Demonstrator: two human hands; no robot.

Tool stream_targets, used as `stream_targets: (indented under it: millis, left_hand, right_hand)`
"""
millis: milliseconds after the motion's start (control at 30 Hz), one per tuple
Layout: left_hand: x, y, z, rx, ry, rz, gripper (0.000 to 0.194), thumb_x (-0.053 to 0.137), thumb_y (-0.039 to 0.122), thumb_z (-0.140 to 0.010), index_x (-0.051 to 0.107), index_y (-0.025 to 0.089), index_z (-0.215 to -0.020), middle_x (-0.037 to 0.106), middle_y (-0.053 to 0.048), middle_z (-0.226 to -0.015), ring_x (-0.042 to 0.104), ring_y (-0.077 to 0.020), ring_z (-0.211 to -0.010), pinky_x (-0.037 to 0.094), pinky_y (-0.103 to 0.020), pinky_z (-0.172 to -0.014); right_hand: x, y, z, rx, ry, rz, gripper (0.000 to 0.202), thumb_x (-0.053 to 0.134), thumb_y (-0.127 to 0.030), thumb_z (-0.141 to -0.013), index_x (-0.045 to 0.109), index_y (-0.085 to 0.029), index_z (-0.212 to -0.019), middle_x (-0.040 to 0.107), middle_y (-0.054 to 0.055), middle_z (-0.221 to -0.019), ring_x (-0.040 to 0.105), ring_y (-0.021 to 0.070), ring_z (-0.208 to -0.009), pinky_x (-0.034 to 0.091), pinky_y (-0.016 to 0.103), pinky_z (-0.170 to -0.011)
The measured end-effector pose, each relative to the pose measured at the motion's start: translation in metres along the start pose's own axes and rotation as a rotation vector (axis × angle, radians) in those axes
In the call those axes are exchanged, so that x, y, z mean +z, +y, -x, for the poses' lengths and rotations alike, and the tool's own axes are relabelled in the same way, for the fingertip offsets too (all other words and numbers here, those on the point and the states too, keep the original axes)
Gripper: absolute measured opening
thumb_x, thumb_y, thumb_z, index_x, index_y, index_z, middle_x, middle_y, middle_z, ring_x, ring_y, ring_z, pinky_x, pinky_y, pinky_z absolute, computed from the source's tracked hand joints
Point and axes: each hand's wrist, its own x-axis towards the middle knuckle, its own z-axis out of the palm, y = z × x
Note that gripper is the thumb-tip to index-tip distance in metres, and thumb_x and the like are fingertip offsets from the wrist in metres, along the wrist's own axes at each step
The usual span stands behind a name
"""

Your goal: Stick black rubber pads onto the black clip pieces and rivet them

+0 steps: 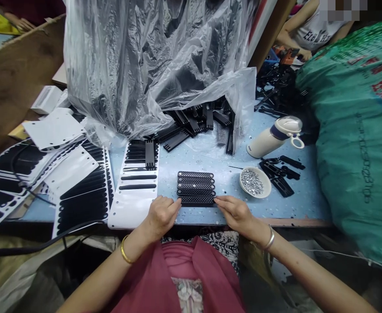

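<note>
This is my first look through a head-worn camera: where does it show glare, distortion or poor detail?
Head view: white glare streaks the plastic sheeting and pales part of the blue tabletop; head view: the forearms seem stretched toward the lower corners; head view: the black strips show texture, but the tiny metal bits blend together; head view: a pixelated block sits at top right.

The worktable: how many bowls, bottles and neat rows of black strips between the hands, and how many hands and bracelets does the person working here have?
Bowl: 1
Bottle: 1
Row of black strips: 1
Left hand and right hand: 2
Gold bracelet and silver bracelet: 2
Total: 7
</note>
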Motion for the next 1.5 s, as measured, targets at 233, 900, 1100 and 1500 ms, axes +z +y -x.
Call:
stream_targets:
  millis: [233,900,1100,1500]
  left_hand:
    - [0.004,0.0,-0.001,-0.1,-0.001,0.025,0.015,0.051,0.011,-0.088,0.064,0.017,-0.085,0.064,-0.007,-0.076,0.056,-0.0161,-0.064,0.044,-0.029,-0.059]
    - [0.011,0.003,-0.004,-0.091,0.012,0.217,0.019,0.046,0.006,-0.088,0.058,0.017,-0.078,0.063,-0.005,-0.07,0.056,-0.0152,-0.062,0.042,-0.029,-0.058]
    - [0.009,0.004,-0.006,-0.1,0.023,0.232,0.019,0.046,0.007,-0.088,0.059,0.017,-0.08,0.064,-0.006,-0.072,0.058,-0.0161,-0.063,0.044,-0.03,-0.058]
    - [0.009,0.004,-0.005,-0.103,0.025,0.227,0.019,0.045,0.008,-0.089,0.061,0.017,-0.084,0.064,-0.006,-0.072,0.059,-0.0162,-0.063,0.045,-0.03,-0.058]
  right_hand:
    - [0.002,0.003,0.002,-0.044,0.055,0.067,0.034,0.048,-0.007,-0.089,0.061,-0.019,-0.118,0.069,0.014,-0.103,0.068,0.0218,-0.093,0.06,0.038,-0.076]
    - [-0.003,-0.001,-0.006,-0.03,-0.06,0.039,0.029,0.046,-0.006,-0.088,0.065,-0.016,-0.108,0.067,0.012,-0.095,0.064,0.0198,-0.084,0.057,0.034,-0.07]
    - [0.005,-0.006,-0.011,0.014,0.108,0.016,0.024,0.05,-0.006,-0.087,0.069,-0.017,-0.097,0.068,0.013,-0.09,0.067,0.0222,-0.083,0.057,0.034,-0.068]
    - [0.01,-0.008,-0.014,0.167,0.148,-0.076,0.016,0.055,-0.013,-0.084,0.069,-0.021,-0.085,0.068,0.006,-0.081,0.067,0.0174,-0.072,0.055,0.029,-0.063]
